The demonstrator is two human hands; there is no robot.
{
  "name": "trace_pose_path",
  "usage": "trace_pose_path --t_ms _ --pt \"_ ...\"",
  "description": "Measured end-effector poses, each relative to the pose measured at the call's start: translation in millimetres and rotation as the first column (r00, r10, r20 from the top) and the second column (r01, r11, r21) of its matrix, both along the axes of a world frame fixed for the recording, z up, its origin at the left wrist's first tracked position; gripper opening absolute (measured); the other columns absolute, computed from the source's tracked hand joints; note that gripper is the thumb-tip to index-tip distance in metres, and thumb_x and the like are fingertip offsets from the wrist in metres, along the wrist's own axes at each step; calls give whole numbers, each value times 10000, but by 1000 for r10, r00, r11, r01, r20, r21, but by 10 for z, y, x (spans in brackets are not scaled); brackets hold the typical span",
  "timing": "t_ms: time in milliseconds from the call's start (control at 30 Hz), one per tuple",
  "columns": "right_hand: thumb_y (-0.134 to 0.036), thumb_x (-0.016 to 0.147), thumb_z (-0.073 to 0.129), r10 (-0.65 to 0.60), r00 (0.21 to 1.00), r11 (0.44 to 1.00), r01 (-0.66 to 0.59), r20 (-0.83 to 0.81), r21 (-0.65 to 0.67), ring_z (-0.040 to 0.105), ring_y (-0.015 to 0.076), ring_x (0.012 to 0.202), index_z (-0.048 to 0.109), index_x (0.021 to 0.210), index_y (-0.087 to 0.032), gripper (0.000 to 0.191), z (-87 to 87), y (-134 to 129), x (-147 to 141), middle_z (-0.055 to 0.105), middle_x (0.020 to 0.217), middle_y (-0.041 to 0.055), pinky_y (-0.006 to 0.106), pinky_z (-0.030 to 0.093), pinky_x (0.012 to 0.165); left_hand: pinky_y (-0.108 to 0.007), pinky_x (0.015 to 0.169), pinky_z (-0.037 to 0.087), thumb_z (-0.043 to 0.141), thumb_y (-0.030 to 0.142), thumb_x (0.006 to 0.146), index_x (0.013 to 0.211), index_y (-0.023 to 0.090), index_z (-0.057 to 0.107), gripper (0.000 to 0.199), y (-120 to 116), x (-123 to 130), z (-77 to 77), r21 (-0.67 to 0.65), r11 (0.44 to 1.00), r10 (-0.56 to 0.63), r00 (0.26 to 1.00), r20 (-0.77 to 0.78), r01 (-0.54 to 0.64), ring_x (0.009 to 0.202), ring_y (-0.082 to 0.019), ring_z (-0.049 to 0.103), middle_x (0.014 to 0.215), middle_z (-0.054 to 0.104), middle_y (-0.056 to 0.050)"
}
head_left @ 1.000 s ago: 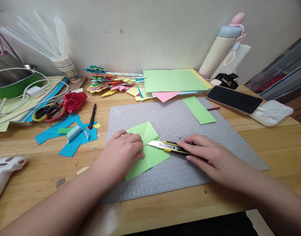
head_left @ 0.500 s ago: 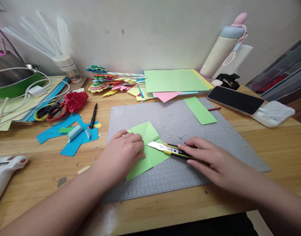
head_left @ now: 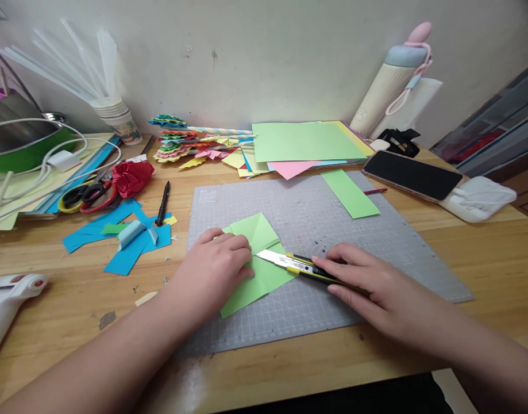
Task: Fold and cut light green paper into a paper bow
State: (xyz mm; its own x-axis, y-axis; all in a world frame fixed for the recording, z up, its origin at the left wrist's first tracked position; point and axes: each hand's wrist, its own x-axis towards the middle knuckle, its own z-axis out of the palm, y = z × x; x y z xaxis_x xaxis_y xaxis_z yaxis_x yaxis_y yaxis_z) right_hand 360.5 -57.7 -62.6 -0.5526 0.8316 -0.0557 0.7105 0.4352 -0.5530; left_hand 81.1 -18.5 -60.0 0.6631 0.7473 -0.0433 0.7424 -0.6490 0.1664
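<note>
My right hand (head_left: 371, 282) is closed around a yellow and black utility knife (head_left: 300, 267). Its blade is out, pointing left, with the tip over a folded light green sheet of paper (head_left: 266, 279). Curled fingers of my left hand (head_left: 216, 267) press on the left part of that sheet and hide some of it. Creases run across the paper, and a slit or folded edge shows near the blade. Under it all lies a grey gridded cutting mat (head_left: 229, 336). A green paper strip (head_left: 351, 194) rests at the mat's far right.
Blue paper scraps (head_left: 126, 256), a black pen (head_left: 163, 203), scissors (head_left: 89, 192) and a white glue gun (head_left: 14, 299) lie left. Behind are paper flowers (head_left: 173, 144) and stacked coloured sheets (head_left: 307, 142). A phone (head_left: 412, 175) and a bottle (head_left: 386, 86) are at right.
The knife has shifted very slightly left, its blade still over the green paper. My left hand stays practically in place on the sheet.
</note>
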Motion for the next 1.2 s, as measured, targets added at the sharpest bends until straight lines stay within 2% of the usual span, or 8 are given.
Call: trace_pose_path --t_ms 200,333,600,733,833,967,1100,1200 --pt "-244 963 410 -59 998 998 58 -22 -24 590 191 946 490 1336 -213 383 -54 -252 -136 538 1080 99 368 533 839 -419 885 400 561 213 893 834 177 663 123 14 7 2 -2 1000 8 1000 -17 -8 914 -213 635 977 689 -27" --pt "-236 963 401 -97 995 995 97 -28 6 596 194 948 513 1303 -185 362 -102 -389 -199 528 1081 109 370 537 850 -414 884 401 561 213 894 838 176 668 126 23 15 -7 9 1000 6 1000 -13 -6 908 -209 637 983 692 -27" --pt "-247 961 428 -85 996 996 86 -7 18 598 180 1002 438 1377 -253 416 -68 -426 -133 536 1128 86 337 533 871 -415 883 391 569 211 894 860 172 676 119 16 5 -9 -7 1000 11 1000 -2 -11 930 -215 638 1007 690 -26" --pt "-296 947 473 -155 988 987 156 -19 41 588 188 1066 385 1407 -299 468 -61 -406 -4 535 1186 76 325 531 880 -418 899 383 592 274 888 893 192 676 117 28 -33 0 -40 999 24 1000 20 -23 964 -218 633 1063 685 -19" --pt "-318 935 481 -222 975 975 222 -29 -12 600 199 1062 410 1377 -295 448 -83 -407 81 559 1169 74 335 542 866 -438 936 365 614 436 861 948 197 659 258 3 -43 32 -60 998 37 999 34 -35 980 -228 625 1082 679 -26" --pt "-350 895 526 -315 946 948 310 -74 -77 629 223 1015 507 1237 -274 351 -124 -424 141 616 1110 68 377 548 860 -490 1006 300 672 635 718 1024 172 605 559 -101 -6 79 -44 998 53 998 29 -51 997 -265 603 1061 669 -63" --pt "-383 877 554 -399 913 909 382 -80 -169 644 239 1028 523 1189 -275 331 -144 -439 182 639 1170 80 383 557 859 -495 1012 283 646 484 786 955 190 588 345 -191 38 82 -14 1000 19 1000 -25 -19 1036 -273 578 1114 642 -70" --pt "-408 879 569 -387 919 915 372 -73 -155 629 237 1084 539 1198 -291 341 -123 -455 219 647 1192 72 373 549 889 -499 1009 286 583 432 826 910 206 601 242 -216 49 80 -23 1000 16 998 -61 -17 1078 -285 555 1149 622 -70"
